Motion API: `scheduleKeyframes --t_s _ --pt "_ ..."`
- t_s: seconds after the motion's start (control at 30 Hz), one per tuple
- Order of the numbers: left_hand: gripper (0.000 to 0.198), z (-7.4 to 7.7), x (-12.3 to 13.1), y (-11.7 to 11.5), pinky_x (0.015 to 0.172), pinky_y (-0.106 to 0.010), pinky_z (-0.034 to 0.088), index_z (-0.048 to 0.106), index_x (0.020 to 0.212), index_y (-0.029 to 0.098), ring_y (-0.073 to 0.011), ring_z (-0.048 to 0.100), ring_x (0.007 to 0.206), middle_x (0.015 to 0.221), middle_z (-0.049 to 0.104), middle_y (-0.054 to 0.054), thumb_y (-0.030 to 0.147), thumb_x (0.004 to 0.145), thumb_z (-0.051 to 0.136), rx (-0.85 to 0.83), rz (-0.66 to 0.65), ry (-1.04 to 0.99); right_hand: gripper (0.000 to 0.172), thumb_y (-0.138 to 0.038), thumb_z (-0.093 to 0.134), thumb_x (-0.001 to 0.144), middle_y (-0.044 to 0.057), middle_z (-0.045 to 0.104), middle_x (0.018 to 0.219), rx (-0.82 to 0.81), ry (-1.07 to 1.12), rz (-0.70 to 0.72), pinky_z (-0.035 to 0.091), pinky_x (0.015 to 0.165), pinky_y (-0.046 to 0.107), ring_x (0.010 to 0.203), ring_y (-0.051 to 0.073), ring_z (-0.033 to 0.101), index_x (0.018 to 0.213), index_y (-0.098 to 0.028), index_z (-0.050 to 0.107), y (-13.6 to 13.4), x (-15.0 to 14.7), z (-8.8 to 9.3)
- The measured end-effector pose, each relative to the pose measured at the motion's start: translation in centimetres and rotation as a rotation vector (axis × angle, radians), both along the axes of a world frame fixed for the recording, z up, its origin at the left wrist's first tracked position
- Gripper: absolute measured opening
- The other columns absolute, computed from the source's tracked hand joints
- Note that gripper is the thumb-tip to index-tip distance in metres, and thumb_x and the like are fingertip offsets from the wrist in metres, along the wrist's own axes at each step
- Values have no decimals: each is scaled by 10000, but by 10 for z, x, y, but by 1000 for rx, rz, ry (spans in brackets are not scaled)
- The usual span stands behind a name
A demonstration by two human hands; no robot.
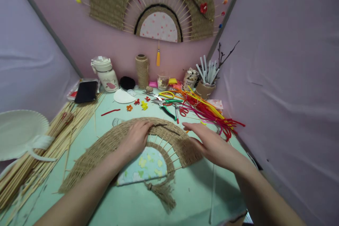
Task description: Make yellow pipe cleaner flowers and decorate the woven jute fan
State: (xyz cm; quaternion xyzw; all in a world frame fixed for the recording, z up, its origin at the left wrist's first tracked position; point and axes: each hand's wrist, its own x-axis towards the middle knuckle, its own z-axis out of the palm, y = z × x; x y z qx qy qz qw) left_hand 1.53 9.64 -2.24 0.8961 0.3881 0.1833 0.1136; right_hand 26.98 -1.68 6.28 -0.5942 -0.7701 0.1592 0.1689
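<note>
A woven twine fan lies on the table, with thin sticks showing as ribs and a blue floral cloth half-circle at its base. A twine tassel hangs off the lower edge. Across the upper weave lies a dark twig. My left hand rests on the fan, its fingertips closed at the twig's left end and pressing it to the weave. My right hand is over the fan's right end, thumb and fingers apart, holding nothing.
Pliers, scissors and fuzzy stems lie behind the fan. Small flowers sit nearby. Bamboo sticks and a white plate-like disc are left. A bottle and twine spool stand behind; a decorated fan hangs above.
</note>
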Motion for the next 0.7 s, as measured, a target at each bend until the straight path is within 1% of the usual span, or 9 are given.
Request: scheduleKeyframes --t_s 0.13,0.23,0.33,0.53,0.6,0.7 --pt "472 1 -1 -5 993 -429 378 437 1300 173 -227 479 1166 1247 551 -97 107 837 375 -39 1 -42 585 -158 410 846 117 545 1268 -66 86 121 401 973 401 1148 216 509 1411 -188 261 48 -22 -24" --pt "518 5 0 -7 1004 -423 367 390 1336 197 -213 464 1198 1287 533 -83 83 832 353 -64 -21 -71 643 -119 418 809 138 531 1283 -81 76 161 383 985 396 1162 224 496 1421 -146 222 68 -29 -39" --pt "533 6 1 -8 1000 -424 367 373 1348 215 -211 466 1201 1292 535 -72 81 832 355 -92 -14 -75 655 -102 414 797 134 538 1276 -73 66 173 375 983 392 1154 220 500 1420 -153 221 74 -32 -45" --pt "547 2 1 -6 1003 -426 352 346 1369 227 -211 472 1190 1283 542 -74 84 841 341 -113 -16 -57 622 -146 429 822 130 581 1217 -107 61 172 395 945 377 1078 216 545 1413 -150 237 74 -39 -45" --pt "553 1 1 -6 1002 -425 353 330 1378 226 -209 470 1188 1288 538 -74 87 842 339 -108 -18 -55 612 -162 440 828 139 576 1223 -97 60 165 391 947 377 1090 220 538 1409 -145 249 73 -40 -44" --pt "537 1 1 -6 997 -432 357 347 1366 221 -212 475 1181 1278 543 -79 97 844 343 -97 -24 -54 598 -172 449 829 156 545 1264 -64 52 149 372 969 386 1127 227 518 1399 -133 269 74 -41 -45"
